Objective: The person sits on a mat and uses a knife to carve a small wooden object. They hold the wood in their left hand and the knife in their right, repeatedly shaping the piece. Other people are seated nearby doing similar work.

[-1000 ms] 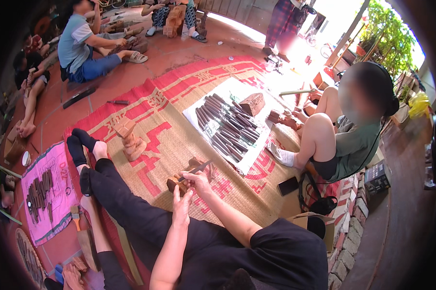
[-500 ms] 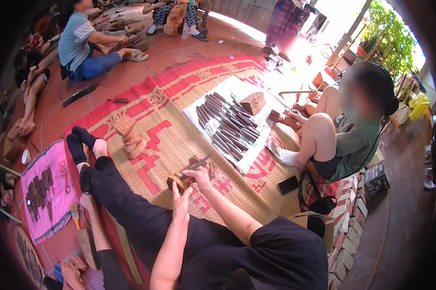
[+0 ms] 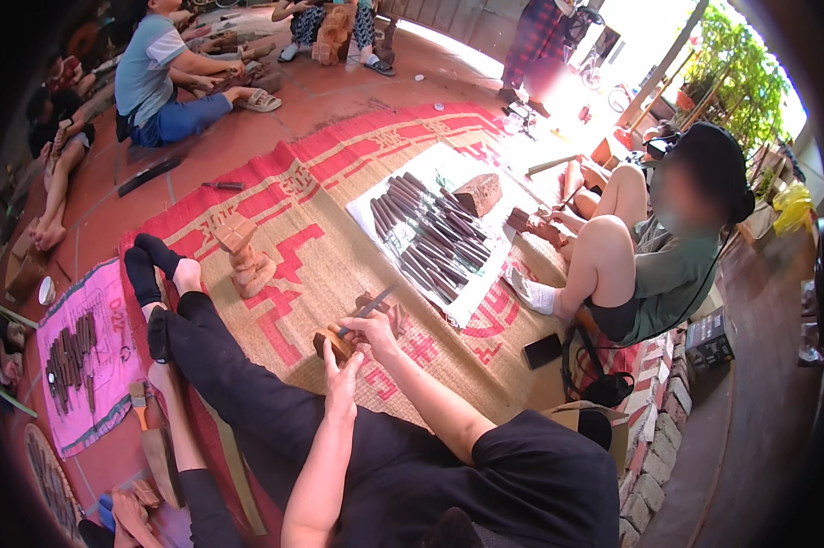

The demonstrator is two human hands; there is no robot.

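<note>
- Two bare hands work close together over the near part of the mat. We see the left hand (image 3: 341,384) half closed, supporting a small brown wooden piece (image 3: 331,344) from the near side; some of its fingers are hidden.
- Our right hand (image 3: 372,331) is closed around a slim dark hand tool (image 3: 376,302), which slants across the top of the wooden piece; we cannot tell whether it is a file or a blade.
- Just beyond that hand, partly covered by it, we find a brown wood carving (image 3: 394,318) on the woven straw mat (image 3: 330,265).
- Near the mat's right edge lies a black smartphone (image 3: 543,350).
- Toward the mat's red left border we see a pale carved wooden figure (image 3: 249,267) standing upright.
- Farther off, toward the mat's far right, a white cloth (image 3: 362,209) carries dark carving tools (image 3: 432,226) in rows, and by its far right edge sits a rough wood block (image 3: 478,194).
- Beyond the cloth's right edge, a seated co-worker (image 3: 677,283) bends over a reddish-brown carving (image 3: 534,224).
</note>
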